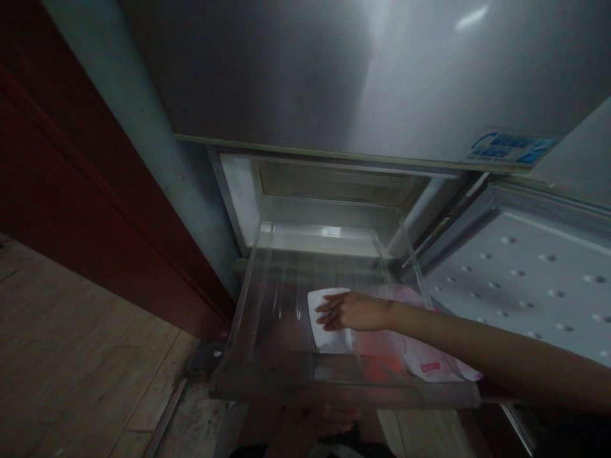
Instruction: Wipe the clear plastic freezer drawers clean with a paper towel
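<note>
My right hand [348,312] reaches from the right into a clear plastic drawer [258,299] pulled out of the open lower compartment of a fridge. Its fingers lie flat and stretched out on a white cloth [324,337] on the drawer's floor. A pink and white plastic bag [424,362] lies in the drawer's right part, under my forearm. Below the drawer's front edge there is a dim skin-toned shape [329,421]. It may be my left hand, but its fingers are too dark to read.
The fridge's closed upper door [334,70] fills the top of the view. The open lower door [529,280], with a dimpled white inner panel, stands at the right. A dark red wooden panel [71,165] and a wooden floor [71,369] lie to the left.
</note>
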`<move>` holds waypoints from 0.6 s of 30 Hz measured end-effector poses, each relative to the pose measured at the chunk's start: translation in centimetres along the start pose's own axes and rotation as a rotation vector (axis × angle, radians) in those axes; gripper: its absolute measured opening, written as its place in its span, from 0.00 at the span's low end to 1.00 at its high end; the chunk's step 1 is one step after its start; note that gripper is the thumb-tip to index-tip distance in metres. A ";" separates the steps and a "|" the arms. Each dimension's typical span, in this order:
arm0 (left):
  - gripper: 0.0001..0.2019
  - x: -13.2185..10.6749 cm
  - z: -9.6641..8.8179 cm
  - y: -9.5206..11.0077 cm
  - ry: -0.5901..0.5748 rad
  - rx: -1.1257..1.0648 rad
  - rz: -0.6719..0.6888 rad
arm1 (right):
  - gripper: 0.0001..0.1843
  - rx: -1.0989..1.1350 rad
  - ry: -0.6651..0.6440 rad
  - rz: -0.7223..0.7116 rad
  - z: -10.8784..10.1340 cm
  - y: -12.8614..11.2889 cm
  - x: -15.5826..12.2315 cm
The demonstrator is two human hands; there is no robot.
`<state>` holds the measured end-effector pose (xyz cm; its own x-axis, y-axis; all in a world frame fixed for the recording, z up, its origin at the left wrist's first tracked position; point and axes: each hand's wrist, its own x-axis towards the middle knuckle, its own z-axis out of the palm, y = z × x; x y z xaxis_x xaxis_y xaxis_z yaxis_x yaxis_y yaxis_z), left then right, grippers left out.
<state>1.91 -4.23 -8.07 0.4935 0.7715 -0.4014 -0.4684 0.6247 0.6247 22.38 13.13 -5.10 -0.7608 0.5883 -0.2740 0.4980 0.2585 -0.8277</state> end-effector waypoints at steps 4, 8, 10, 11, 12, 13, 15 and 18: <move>0.25 -0.2 0.6 0.4 0.009 -0.003 -0.005 | 0.29 -0.233 -0.073 -0.067 -4.5 0.4 2.4; 0.26 -0.2 0.6 0.8 -0.005 0.037 -0.008 | 0.23 -0.453 -0.067 -0.110 -8.9 0.1 4.5; 0.28 -0.2 0.4 0.7 -0.020 0.064 -0.016 | 0.25 -0.573 -0.040 -0.122 -10.5 -0.1 5.4; 0.29 -0.1 0.2 0.6 -0.023 0.074 -0.021 | 0.26 -0.624 -0.023 -0.125 -11.2 -0.1 5.8; 0.30 -0.1 0.1 0.5 -0.021 0.076 -0.024 | 0.27 -0.666 -0.005 -0.124 -11.9 -0.2 6.1; 0.29 -0.1 0.0 0.3 -0.013 0.071 -0.023 | 0.28 -0.697 0.017 -0.119 -12.6 -0.1 6.4; 0.28 0.0 -0.2 0.1 -0.002 0.044 -0.009 | 0.29 -0.750 0.071 -0.104 -13.9 0.0 7.0; 0.27 -0.1 -0.2 0.1 -0.004 0.028 0.011 | 0.30 -0.813 0.151 -0.081 -15.1 0.3 7.5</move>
<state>1.69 -4.22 -8.08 0.4916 0.7777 -0.3917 -0.4534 0.6126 0.6474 23.08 29.23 -0.01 -0.7719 0.6259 -0.1119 0.6338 0.7432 -0.2143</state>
